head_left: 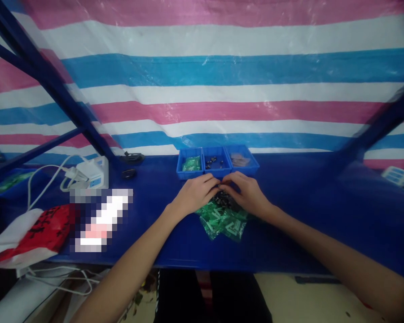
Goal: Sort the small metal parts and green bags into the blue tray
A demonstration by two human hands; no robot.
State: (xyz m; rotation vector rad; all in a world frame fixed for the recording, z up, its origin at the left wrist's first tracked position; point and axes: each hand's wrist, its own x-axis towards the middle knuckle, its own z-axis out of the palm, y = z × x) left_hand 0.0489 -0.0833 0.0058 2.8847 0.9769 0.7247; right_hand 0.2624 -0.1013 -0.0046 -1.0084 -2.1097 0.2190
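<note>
My left hand (197, 194) and my right hand (247, 194) meet above the middle of the blue table (283, 179), fingertips pinched close together. Whatever sits between the fingertips is tiny and mostly hidden; a dark speck shows there. Right below the fingers lies a heap of small black parts (223, 200). Several green printed plastic packets (218, 222) are spread under and in front of that heap, partly covered by my hands.
Behind my hands stand three joined blue bins: one with green packets (191, 163), one with small dark parts (212, 160), one with pale brownish pieces (239, 159). Leftward are a white power strip with cables (99, 172), black items (129, 173) and a red-and-white bag (50, 229).
</note>
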